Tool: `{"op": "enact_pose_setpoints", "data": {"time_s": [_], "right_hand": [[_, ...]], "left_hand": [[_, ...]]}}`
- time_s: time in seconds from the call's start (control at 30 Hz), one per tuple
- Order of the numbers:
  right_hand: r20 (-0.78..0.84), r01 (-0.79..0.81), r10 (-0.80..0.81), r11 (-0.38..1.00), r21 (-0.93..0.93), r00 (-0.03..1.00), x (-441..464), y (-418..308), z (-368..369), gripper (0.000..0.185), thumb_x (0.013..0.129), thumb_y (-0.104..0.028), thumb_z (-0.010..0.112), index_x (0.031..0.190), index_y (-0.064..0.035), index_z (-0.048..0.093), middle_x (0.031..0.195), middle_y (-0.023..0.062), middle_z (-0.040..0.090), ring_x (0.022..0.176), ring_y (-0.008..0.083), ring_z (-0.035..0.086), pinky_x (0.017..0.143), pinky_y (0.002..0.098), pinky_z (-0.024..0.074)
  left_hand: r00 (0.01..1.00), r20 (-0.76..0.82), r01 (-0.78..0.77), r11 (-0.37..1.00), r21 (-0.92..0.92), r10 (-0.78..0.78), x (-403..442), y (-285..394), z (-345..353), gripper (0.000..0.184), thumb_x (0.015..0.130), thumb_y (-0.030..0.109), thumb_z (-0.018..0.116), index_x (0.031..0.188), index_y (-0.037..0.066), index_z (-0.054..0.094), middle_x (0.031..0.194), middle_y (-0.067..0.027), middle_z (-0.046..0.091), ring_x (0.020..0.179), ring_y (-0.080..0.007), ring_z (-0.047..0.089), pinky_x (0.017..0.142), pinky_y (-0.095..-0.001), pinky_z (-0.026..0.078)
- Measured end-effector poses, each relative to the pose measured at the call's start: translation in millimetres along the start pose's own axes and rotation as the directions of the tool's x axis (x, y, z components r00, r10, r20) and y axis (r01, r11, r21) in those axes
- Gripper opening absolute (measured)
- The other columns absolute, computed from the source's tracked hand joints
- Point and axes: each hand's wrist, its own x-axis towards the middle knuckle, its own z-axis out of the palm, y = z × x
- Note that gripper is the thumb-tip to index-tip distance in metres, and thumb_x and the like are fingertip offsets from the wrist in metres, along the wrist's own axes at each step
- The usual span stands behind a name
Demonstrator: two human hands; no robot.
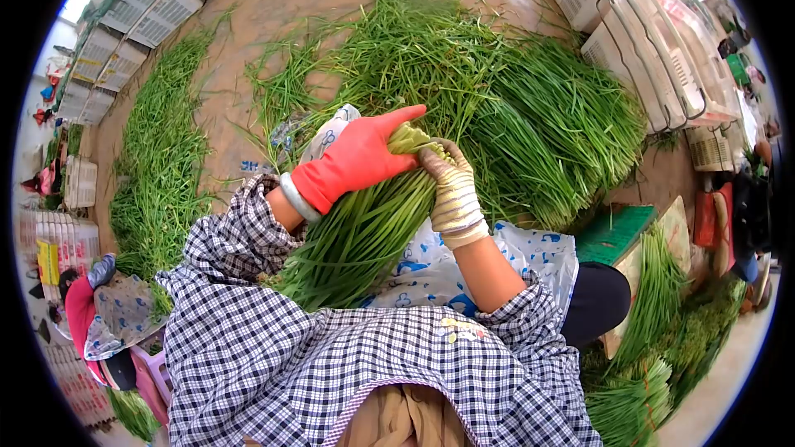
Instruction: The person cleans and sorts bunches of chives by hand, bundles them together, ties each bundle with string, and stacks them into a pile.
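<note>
A bunch of chives [360, 236] lies across my lap, its long green leaves fanning down toward my body. My left hand [360, 153], in a red rubber glove, wraps round the bunch near its upper end, with the index finger stretched out. Against that same end my right hand [451, 190], in a striped knit glove, presses its bent fingers. Between the two hands shows a crumpled pale yellow-green part [410, 139] of the bunch; whether it is a tie or the stalk ends I cannot tell. Under the bunch is a blue-patterned plastic apron [530, 252].
A big heap of loose chives [464, 74] covers the floor ahead, and a long strip of them [157, 165] runs along the left. White crates [153, 0] stand upper left and more crates [638, 50] upper right. Chive bundles [654, 298] rest by a green board [617, 234].
</note>
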Motion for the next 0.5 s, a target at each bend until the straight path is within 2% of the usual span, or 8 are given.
{"op": "enact_pose_setpoints", "data": {"time_s": [0.07, 0.13, 0.23, 0.33, 0.37, 0.43, 0.47, 0.5], "right_hand": [[-0.027, 0.047, -0.048, 0.999, -0.01, 0.998, 1, 2, 1, 0.018, 0.089, -0.007, 0.064, 0.106, -0.0039, 0.059, 0.097, 0.0085, 0.067, 0.084, 0.017, 0.065, 0.076, 0.0321, 0.0552], [0.003, 0.07, -0.07, 0.997, 0.039, 0.998, -3, -8, 8, 0.018, 0.089, -0.008, 0.064, 0.107, -0.0038, 0.059, 0.098, 0.0097, 0.067, 0.085, 0.0177, 0.066, 0.078, 0.033, 0.0554], [0.014, 0.108, -0.109, 0.993, 0.057, 0.994, -3, -19, 21, 0.023, 0.09, -0.011, 0.064, 0.111, -0.0032, 0.059, 0.101, 0.0131, 0.068, 0.086, 0.0208, 0.066, 0.081, 0.036, 0.056], [0.139, 0.131, -0.105, 0.973, -0.193, 0.985, 6, -41, 47, 0.023, 0.086, -0.007, 0.067, 0.108, -0.0021, 0.064, 0.101, 0.0098, 0.068, 0.087, 0.0157, 0.065, 0.08, 0.0279, 0.0527], [0.231, 0.188, -0.146, 0.967, -0.172, 0.962, 10, -56, 49, 0.022, 0.084, -0.008, 0.07, 0.104, -0.0023, 0.065, 0.099, 0.0089, 0.068, 0.089, 0.0164, 0.064, 0.081, 0.028, 0.0521], [0.388, 0.323, -0.255, 0.939, -0.12, 0.886, -18, -116, 79, 0.02, 0.09, -0.012, 0.063, 0.107, -0.0026, 0.064, 0.103, 0.0101, 0.067, 0.093, 0.0174, 0.064, 0.083, 0.0293, 0.0528], [0.411, 0.458, -0.393, 0.886, -0.071, 0.823, -32, -149, 87, 0.02, 0.092, -0.014, 0.061, 0.108, -0.0024, 0.064, 0.104, 0.0109, 0.067, 0.094, 0.0178, 0.064, 0.085, 0.0294, 0.0527], [0.399, 0.6, -0.542, 0.8, -0.024, 0.739, -45, -180, 90, 0.021, 0.093, -0.016, 0.059, 0.109, -0.0023, 0.064, 0.106, 0.0116, 0.067, 0.095, 0.0182, 0.064, 0.086, 0.0296, 0.0527]], "left_hand": [[0.998, -0.069, -0.015, 1.0, -0.027, 0.013, -2, -1, -1, 0.068, 0.079, 0.009, 0.073, 0.141, 0.008, 0.045, 0.108, -0.0092, 0.066, 0.095, -0.0142, 0.063, 0.087, -0.0287, 0.05], [0.984, -0.163, -0.007, 0.897, -0.443, -0.072, 0, -7, -1, 0.057, 0.084, 0.007, 0.07, 0.137, 0.008, 0.05, 0.098, -0.0038, 0.066, 0.085, -0.0118, 0.064, 0.08, -0.0274, 0.052], [0.99, -0.12, -0.017, 0.79, -0.612, -0.072, -2, -1, -18, 0.051, 0.087, 0.004, 0.066, 0.135, 0.008, 0.051, 0.094, -0.0009, 0.065, 0.081, -0.0098, 0.063, 0.076, -0.0262, 0.052], [0.986, -0.163, -0.077, 0.813, -0.577, -0.022, -3, 17, -28, 0.048, 0.088, 0.005, 0.064, 0.134, 0.005, 0.051, 0.095, -0.0027, 0.065, 0.08, -0.0123, 0.064, 0.074, -0.0281, 0.053], [0.979, -0.202, -0.137, 0.833, -0.536, 0.031, -3, 25, -35, 0.043, 0.091, 0.009, 0.061, 0.133, 0.005, 0.052, 0.096, -0.0038, 0.066, 0.079, -0.014, 0.064, 0.075, -0.0298, 0.053], [0.949, -0.314, -0.172, 0.879, -0.445, 0.026, -25, 31, -101, 0.042, 0.095, 0.024, 0.058, 0.129, 0.001, 0.052, 0.104, -0.0089, 0.067, 0.088, -0.0171, 0.064, 0.084, -0.0338, 0.052], [0.844, -0.499, -0.403, 0.848, -0.345, 0.198, -44, 38, -132, 0.039, 0.096, 0.025, 0.055, 0.126, 0.0, 0.054, 0.109, -0.0117, 0.066, 0.096, -0.0193, 0.064, 0.089, -0.0361, 0.051], [0.675, -0.646, -0.588, 0.788, -0.182, 0.355, -63, 46, -163, 0.036, 0.097, 0.025, 0.053, 0.123, 0.0, 0.057, 0.115, -0.0146, 0.064, 0.104, -0.0215, 0.063, 0.093, -0.0385, 0.05]]}}
